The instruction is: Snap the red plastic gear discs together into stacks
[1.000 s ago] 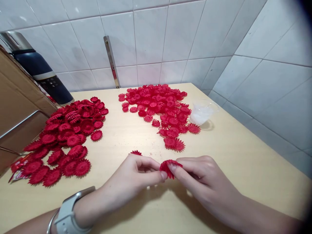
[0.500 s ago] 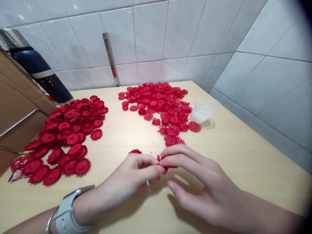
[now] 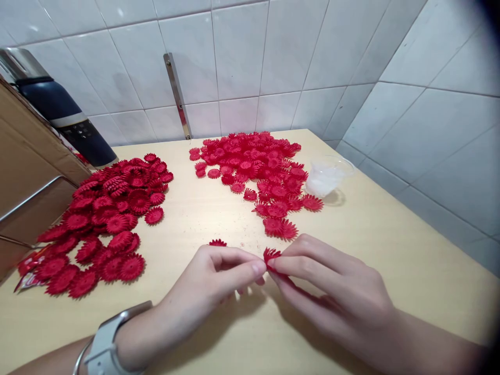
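Note:
A small red fringed flower piece point(image 3: 272, 256) is held up above the table between both hands. My right hand point(image 3: 336, 291) pinches it, thumb below and fingers on top, so part of it is hidden. The thumb and forefinger of my left hand point(image 3: 219, 276) are closed at its left edge, the other fingers curled beneath. Behind my left hand, another red piece point(image 3: 217, 243) pokes out on the table. Just beyond the hands lie two overlapping fringed discs point(image 3: 280, 227).
A heap of red fringed discs point(image 3: 250, 156) spreads across the back; another pile point(image 3: 113, 208) lies left, beside a cardboard box point(image 3: 31, 151) and a dark flask point(image 3: 66, 109). A clear plastic cup point(image 3: 328, 177) with whitish contents stands right. Tiled walls point(image 3: 242, 57) bound the table.
My right thumb has come up to meet its fingers on the flower piece. Both hands have shifted slightly right, and more of the piece's fringe shows upright.

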Tool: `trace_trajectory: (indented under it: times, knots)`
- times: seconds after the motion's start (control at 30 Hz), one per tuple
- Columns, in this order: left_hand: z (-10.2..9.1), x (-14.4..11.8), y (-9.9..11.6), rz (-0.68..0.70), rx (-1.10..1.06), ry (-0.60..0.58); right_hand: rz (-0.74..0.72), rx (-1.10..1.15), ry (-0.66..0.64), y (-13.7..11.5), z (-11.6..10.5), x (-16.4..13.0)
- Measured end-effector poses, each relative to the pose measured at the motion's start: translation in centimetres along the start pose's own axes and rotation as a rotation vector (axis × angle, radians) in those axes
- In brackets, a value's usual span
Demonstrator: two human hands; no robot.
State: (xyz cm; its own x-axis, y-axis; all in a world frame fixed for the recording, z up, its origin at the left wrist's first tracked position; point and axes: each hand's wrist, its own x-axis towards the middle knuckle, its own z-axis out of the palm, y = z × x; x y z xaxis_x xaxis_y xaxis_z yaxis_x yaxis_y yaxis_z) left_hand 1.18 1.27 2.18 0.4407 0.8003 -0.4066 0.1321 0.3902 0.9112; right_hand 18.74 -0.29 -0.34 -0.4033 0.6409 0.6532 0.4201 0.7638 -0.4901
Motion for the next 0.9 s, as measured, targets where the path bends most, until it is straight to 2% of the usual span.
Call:
trace_trajectory:
  times: [0.23, 0.4, 0.63, 0.9]
  knots:
    - [0.3, 0.0, -0.5, -0.033, -0.100, 0.022, -0.109, -0.219, -0.037, 0.0, 0.3, -0.7]
    - [0.3, 0.5, -0.5, -0.037, -0.070, 0.078, -0.089, -0.297, -0.026, 0.0, 0.4, -0.4]
    - [0.1, 0.6, -1.2, -0.042, -0.134, 0.072, 0.113, -0.003, -0.054, -0.3, 0.4, -0.2]
    - [0.2, 0.9, -1.3, -0.071, -0.220, 0.053, 0.369, 0.155, -0.068, -0.1, 0.2, 0.2]
